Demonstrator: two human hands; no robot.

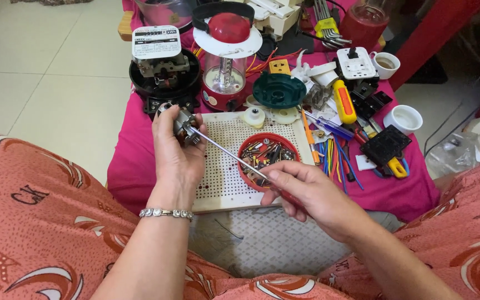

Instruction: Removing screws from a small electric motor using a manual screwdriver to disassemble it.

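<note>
My left hand (176, 153) holds a small grey metal part (183, 123) up above the left edge of a white perforated board (226, 180). My right hand (309, 194) grips a screwdriver with a long thin metal shaft (223, 150). The shaft runs up and left, and its tip touches the metal part in my left hand. Under the shaft sits a red round lid (268, 158) filled with several small screws and bits. A beaded bracelet is on my left wrist.
A low table under a pink cloth (131, 161) carries an electric meter (162, 66), a red lantern (226, 55), a green round part (279, 90), a yellow-handled screwdriver (344, 101), coloured wires (334, 158), black sockets (384, 145), two white cups (405, 118). Tiled floor lies to the left.
</note>
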